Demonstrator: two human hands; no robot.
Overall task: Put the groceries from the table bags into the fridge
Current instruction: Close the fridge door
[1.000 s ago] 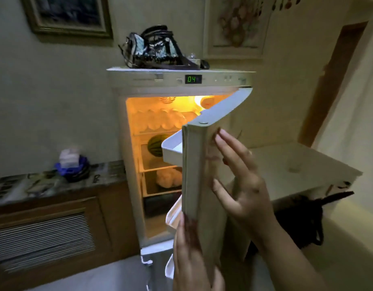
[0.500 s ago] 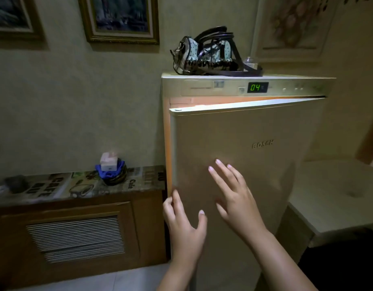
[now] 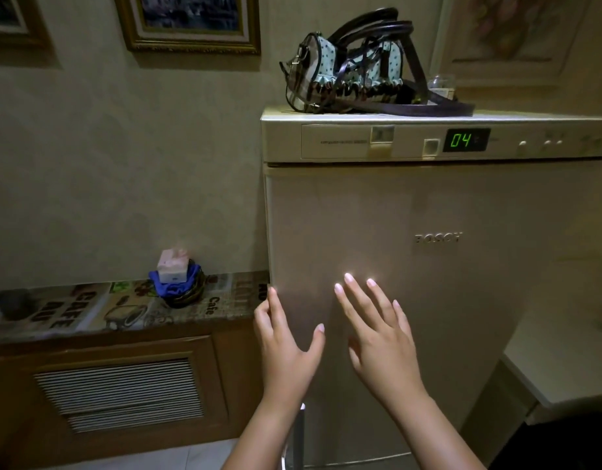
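Beige upright fridge (image 3: 428, 300) with its door shut flush under the control strip; green digital display (image 3: 466, 140) reads 04. Both hands are on or right at the door front, lower left area. Left hand (image 3: 286, 351) is spread open, fingers splayed, near the door's left edge, holding nothing. Right hand (image 3: 377, 337) is also open flat, fingers extended upward, nothing held; cannot tell if the palms press the surface or just the fingertips. No groceries or table bags in view, fridge inside is hidden by the closed door. On top of the fridge sits a light-blue polka-dot handbag with dark straps (image 3: 354, 76), touching the top panel; a small clear glass item (image 3: 442, 84) is just behind it. To the left, a low wooden cabinet with a slatted vent (image 3: 120, 391) carries a desk top with a cafe-print covering (image 3: 99, 307), butting against the fridge side. On it is a dark round bowl with blue cloth and a small pale box (image 3: 176, 276) on top. Gold-framed pictures (image 3: 191, 22) hang on the wall above. A pale white desk (image 3: 564, 361) stands right of the fridge.
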